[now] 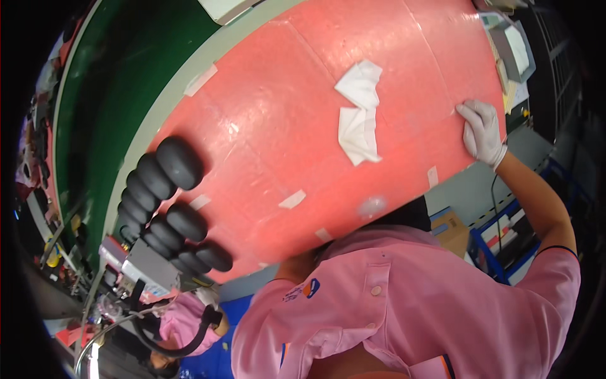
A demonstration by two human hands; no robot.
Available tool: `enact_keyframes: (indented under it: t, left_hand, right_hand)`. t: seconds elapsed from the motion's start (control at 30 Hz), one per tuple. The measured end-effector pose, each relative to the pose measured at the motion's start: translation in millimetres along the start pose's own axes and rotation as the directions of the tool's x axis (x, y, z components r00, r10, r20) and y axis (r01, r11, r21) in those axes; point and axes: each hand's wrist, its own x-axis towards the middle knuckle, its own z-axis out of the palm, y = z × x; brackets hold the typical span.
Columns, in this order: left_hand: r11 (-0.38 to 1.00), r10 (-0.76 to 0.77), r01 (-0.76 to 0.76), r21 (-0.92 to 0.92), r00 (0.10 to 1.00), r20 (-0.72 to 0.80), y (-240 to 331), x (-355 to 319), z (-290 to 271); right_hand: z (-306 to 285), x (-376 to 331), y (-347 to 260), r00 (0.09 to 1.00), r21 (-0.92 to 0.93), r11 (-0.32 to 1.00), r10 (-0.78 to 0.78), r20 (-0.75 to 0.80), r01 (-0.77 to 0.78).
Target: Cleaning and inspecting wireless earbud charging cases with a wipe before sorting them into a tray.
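My right hand (483, 132), in a white glove, rests on the right end of the pink-red table top (404, 158). Its fingers are loosely bent and the thumb lies apart from them, with nothing visible between. Of my left arm (297, 265) only a bit shows at the table's near edge; the hand itself is hidden. Two crumpled white cloths or wipes, one farther (360, 84) and one nearer (358, 134), lie mid-table, left of my right hand. Several smooth black rounded objects (180, 162) stand in rows at the left end; their kind cannot be told.
Pale tape strips (292, 199) and a shiny clear patch (372, 206) mark the table. A grey bin (514, 50) stands beyond the right end. A grey boxy device (151, 268) and another person in pink (186, 322) are at lower left. A green surface (126, 69) runs behind.
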Motion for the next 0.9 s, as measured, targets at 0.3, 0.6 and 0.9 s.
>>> enact_keyframes:
  t: [0.3, 0.6, 0.9]
  left_hand:
    - [0.993, 0.097, -0.101, -0.058, 0.993, -0.071, -4.3, 108.1, 51.8]
    - [0.992, 0.092, -0.079, 0.097, 0.986, -0.138, -10.9, 84.1, 57.7]
    - [0.973, -0.07, 0.038, 0.227, 0.989, 0.132, 31.5, 48.4, 24.1]
  right_hand:
    - [2.9, 4.5, -6.4, 0.999, 0.103, 0.994, -0.023, 0.033, 0.019]
    - [-6.7, 6.3, -8.3, 1.0, 0.066, 0.998, 0.015, -0.001, -0.015]
    - [18.3, 107.5, -135.6, 0.865, -0.043, 0.922, -0.378, -0.329, 0.386]
